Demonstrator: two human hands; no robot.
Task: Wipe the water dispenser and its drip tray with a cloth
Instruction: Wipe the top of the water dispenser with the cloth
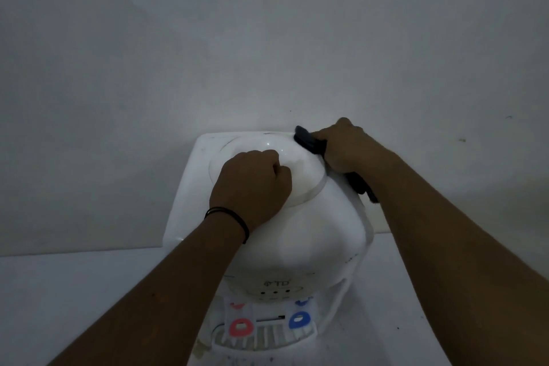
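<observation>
Dispenser (285,235) stood on the worktop (89,291) against the wall. Right hand (341,147) clamped a dark cloth (309,141) on its rear top edge; left hand (252,184) lay fisted, empty, on the top dome. Tray (261,339) sat at its base, unwiped. Shell likely light, slick plastic; steady from the top. Cloth soft: bunch it.

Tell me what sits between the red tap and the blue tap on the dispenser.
In the head view, between the red tap and the blue tap lies only the dispenser's white front panel with a dark slot.
</observation>
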